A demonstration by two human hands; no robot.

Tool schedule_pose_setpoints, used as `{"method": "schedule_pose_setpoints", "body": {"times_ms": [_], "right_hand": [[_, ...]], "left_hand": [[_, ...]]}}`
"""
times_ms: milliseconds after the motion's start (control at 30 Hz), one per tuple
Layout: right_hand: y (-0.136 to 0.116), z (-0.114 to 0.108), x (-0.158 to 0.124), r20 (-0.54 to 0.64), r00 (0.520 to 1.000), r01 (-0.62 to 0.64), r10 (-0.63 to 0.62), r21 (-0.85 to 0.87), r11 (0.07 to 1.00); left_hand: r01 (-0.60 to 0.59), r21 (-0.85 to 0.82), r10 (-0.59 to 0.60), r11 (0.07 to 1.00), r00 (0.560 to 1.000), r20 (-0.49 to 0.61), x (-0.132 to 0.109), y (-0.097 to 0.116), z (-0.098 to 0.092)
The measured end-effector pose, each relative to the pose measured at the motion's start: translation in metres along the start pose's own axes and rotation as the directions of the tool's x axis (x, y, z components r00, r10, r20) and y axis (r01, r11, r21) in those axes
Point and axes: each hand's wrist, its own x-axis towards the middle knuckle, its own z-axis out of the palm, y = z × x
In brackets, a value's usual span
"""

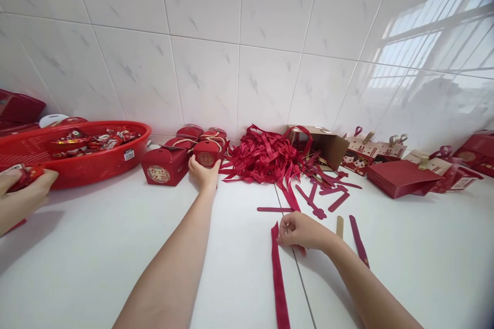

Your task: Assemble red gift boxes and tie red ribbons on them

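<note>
My left hand (204, 172) is wrapped round a small red box (207, 153) with a gold round emblem, at the front of a group of such boxes against the wall. Beside it stands another red box (165, 167) with gold lettering. My right hand (303, 230) is closed low over the table, its fingertips pinched at the edge of a dark red ribbon (278, 282) that runs toward me. A second strip of ribbon (290, 198) passes from the ribbon pile (266, 157) behind this hand; its end shows below.
At left, another person's hand (34, 185) holds a red packet by a red plastic basket (100, 162) of wrapped sweets. Dark red tag strips (339, 201) lie right of the pile, before an open cardboard box (332, 149). Gift boxes (401, 177) stand at right.
</note>
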Motion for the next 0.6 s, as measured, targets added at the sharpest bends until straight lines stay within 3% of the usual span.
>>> {"method": "schedule_pose_setpoints", "body": {"times_ms": [167,400,600], "right_hand": [[0.002,0.005,0.002,-0.098,0.994,-0.051,0.057,0.063,0.997],[-0.007,0.014,0.002,-0.087,0.995,0.044,-0.039,0.060,0.997],[-0.014,0.030,0.003,-0.316,0.931,0.148,-0.184,-0.135,0.980]], "left_hand": [[-0.012,0.105,0.010,0.994,1.000,0.018,0.011,-0.010,0.011],[0.032,0.145,-0.032,0.989,0.999,-0.003,0.018,-0.007,0.012],[-0.004,0.067,0.004,0.998,1.000,0.000,0.018,-0.007,0.005]]}}
